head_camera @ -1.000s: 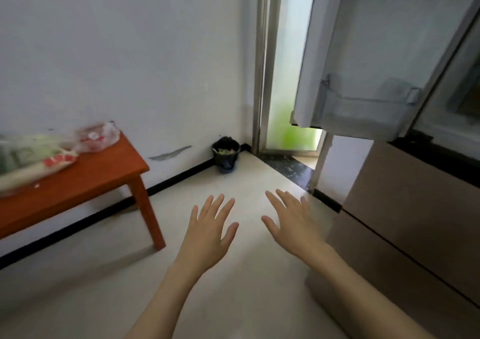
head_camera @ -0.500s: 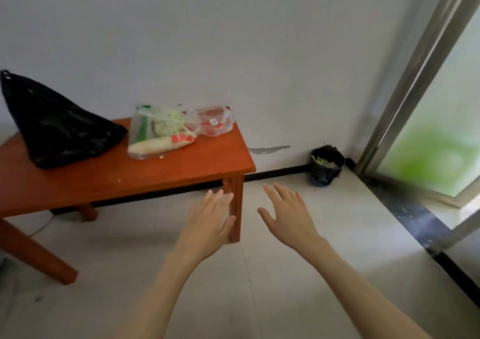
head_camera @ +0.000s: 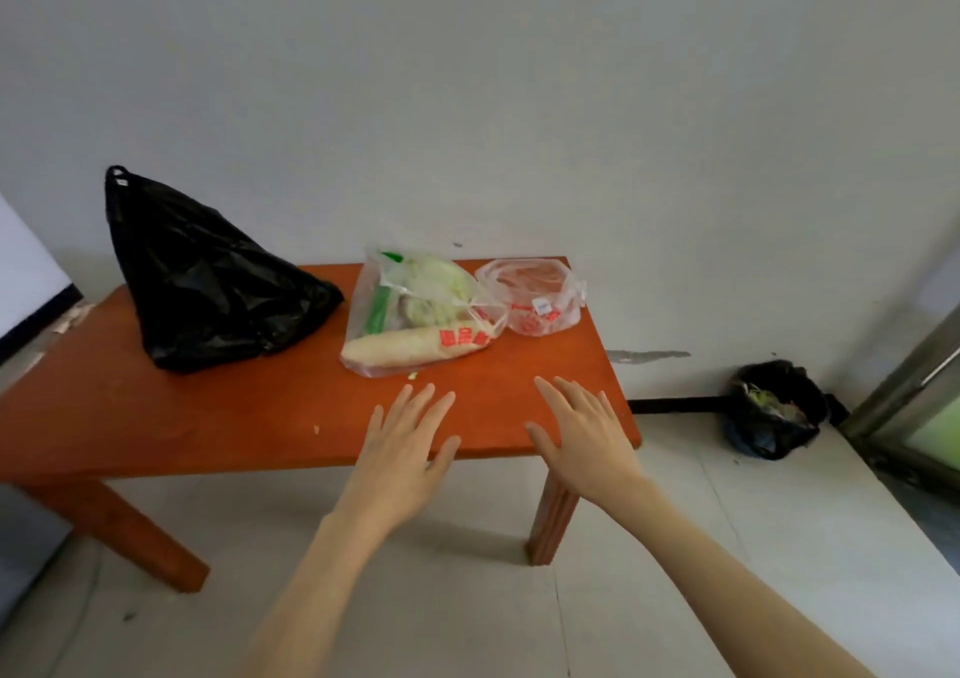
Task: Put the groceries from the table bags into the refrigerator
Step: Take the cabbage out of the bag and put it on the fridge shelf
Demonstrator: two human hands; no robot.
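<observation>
A low red-brown wooden table [head_camera: 208,417] stands against the white wall. On it sit a black plastic bag [head_camera: 208,282] at the left, a clear bag of vegetables [head_camera: 415,319] with a white radish and cabbage in the middle, and a smaller clear bag of meat [head_camera: 535,295] at the right. My left hand [head_camera: 405,449] and my right hand [head_camera: 587,438] hover palm down over the table's front right edge, fingers spread, holding nothing. Both hands are short of the bags. The refrigerator is out of view.
A small bin lined with a black bag [head_camera: 769,412] stands on the floor by the wall at the right. A metal door frame [head_camera: 904,391] with frosted glass rises at the far right. Light tiled floor [head_camera: 649,599] lies in front of the table.
The view has swung left from the open refrigerator to the table. The table and bags are now nearer and centred, and both open hands now reach over its front edge.
</observation>
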